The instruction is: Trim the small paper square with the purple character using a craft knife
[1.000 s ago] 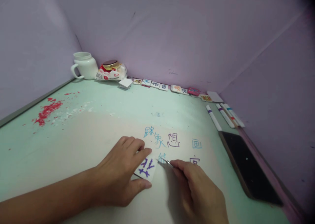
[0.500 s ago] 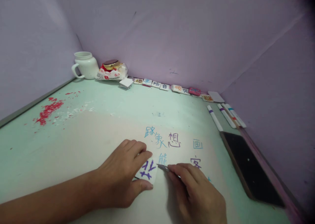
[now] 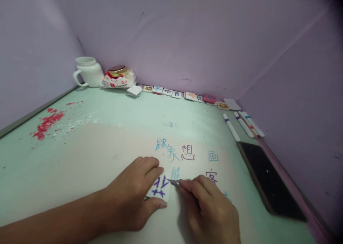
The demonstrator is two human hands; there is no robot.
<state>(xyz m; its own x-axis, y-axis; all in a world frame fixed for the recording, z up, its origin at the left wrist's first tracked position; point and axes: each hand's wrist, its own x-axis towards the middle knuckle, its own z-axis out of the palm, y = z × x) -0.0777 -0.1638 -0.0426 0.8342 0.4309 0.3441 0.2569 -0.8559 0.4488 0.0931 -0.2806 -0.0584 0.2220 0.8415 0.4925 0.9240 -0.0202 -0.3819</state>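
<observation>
My left hand (image 3: 131,197) presses a small white tile (image 3: 160,189) with a purple character flat on the green table (image 3: 112,129), thumb below it and fingers over its upper edge. My right hand (image 3: 210,210) grips a thin metal-tipped tool (image 3: 173,182) like a pen. Its tip touches the tile's right edge. Blue, purple and dark characters (image 3: 187,153) are written on the table just beyond both hands.
A white mug (image 3: 88,71) and a snack packet (image 3: 118,79) stand in the far corner. A row of lettered tiles (image 3: 174,93) lines the back wall. Several markers (image 3: 242,124) and a dark phone (image 3: 269,179) lie at right. Red flecks (image 3: 45,124) spot the left side.
My right hand has slid the tool's tip left, from above the written character to the tile's right edge. My left hand has stayed on the tile.
</observation>
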